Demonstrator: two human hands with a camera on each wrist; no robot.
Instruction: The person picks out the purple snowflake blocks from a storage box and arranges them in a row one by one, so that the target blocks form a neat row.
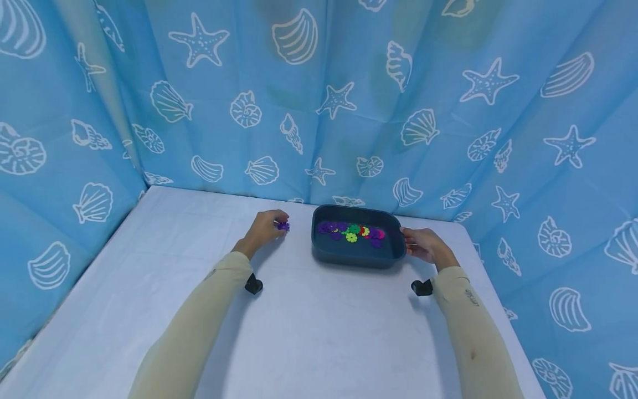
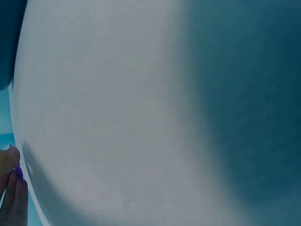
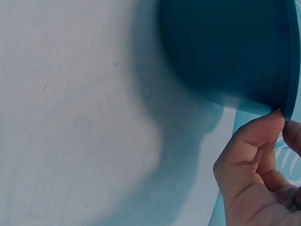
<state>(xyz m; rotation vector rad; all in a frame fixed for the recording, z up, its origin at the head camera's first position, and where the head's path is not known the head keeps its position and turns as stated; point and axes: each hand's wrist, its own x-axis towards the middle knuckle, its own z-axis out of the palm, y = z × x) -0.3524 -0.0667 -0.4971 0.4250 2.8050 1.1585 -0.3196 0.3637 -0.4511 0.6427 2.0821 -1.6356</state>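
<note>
In the head view my left hand [image 1: 265, 227] pinches a small purple flower-shaped piece [image 1: 283, 226] above the white table, left of a dark blue-grey tub. The left wrist view catches only the fingertips [image 2: 10, 160] and a sliver of purple at its left edge. My right hand [image 1: 423, 244] grips the right rim of the tub [image 1: 359, 259], thumb and fingers on either side, as the right wrist view shows. Inside the tub lie several flower-shaped pieces: purple, a green one [image 1: 354, 228], yellow-green ones [image 1: 351, 238], red and pink.
The white-covered table [image 1: 319, 332] ends at a blue curtain [image 1: 319, 138] with white shells and starfish, which hangs behind and at both sides. A black wrist camera [image 1: 253, 284] sits at the left wrist, another black camera [image 1: 421, 287] at the right.
</note>
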